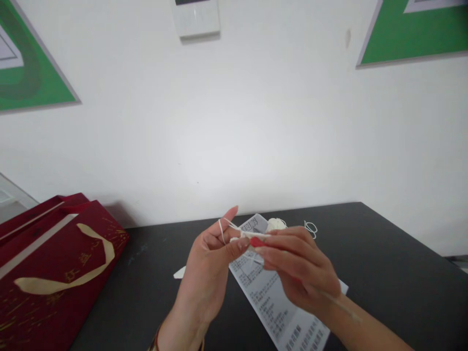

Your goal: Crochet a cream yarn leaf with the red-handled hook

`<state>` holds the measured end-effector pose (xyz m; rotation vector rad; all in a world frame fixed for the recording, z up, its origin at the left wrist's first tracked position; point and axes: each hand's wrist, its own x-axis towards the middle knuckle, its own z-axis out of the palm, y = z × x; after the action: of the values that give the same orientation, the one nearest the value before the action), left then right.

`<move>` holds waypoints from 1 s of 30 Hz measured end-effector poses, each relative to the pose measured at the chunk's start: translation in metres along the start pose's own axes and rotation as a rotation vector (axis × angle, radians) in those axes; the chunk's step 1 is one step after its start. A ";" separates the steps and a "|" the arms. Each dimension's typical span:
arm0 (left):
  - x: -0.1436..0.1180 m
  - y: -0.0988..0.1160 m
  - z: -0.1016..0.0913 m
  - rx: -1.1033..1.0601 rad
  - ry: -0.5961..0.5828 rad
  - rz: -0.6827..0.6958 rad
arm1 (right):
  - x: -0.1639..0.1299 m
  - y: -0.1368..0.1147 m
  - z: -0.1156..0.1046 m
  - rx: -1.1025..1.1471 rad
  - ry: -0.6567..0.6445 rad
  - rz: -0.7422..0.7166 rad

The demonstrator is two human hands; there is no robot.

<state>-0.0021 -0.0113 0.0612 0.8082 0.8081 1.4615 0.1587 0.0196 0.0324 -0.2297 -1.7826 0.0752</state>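
Observation:
White yarn (221,231) loops over the raised index finger of my left hand (210,258). The thumb and another finger of that hand pinch a small white yarn piece (236,239). Close against it, my right hand (303,263) is closed around a red-handled crochet hook (257,242), whose tip I cannot make out among the strands. A bit of red also shows beneath the right palm. Both hands are held above a printed instruction sheet (270,297). Behind the right hand lies a white yarn ball (277,224), partly hidden.
The dark table (383,273) meets a white wall (234,122) at the back. Dark red gift bags (54,253) with a cream ribbon handle stand on the left. A loose yarn strand (311,227) curls right of the ball. Some white object (179,273) pokes out beside my left wrist.

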 end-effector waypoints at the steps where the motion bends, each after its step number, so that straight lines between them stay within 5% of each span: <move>1: 0.000 0.001 -0.001 0.044 0.006 0.023 | 0.000 0.004 0.003 0.144 0.057 0.160; 6: -0.003 0.007 -0.002 0.136 0.019 -0.008 | 0.002 0.012 0.015 0.786 0.279 0.790; 10: -0.009 0.012 0.001 0.168 0.019 -0.015 | 0.006 0.010 0.016 1.041 0.340 1.099; 17: -0.018 0.017 0.003 0.225 -0.059 -0.078 | 0.007 0.014 0.010 1.209 0.254 1.091; 30: -0.021 0.016 0.001 0.398 -0.206 -0.143 | 0.008 0.031 -0.011 1.131 0.082 0.941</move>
<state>-0.0085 -0.0325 0.0756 1.1541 0.9910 1.0832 0.1717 0.0511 0.0371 -0.2089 -1.1751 1.6439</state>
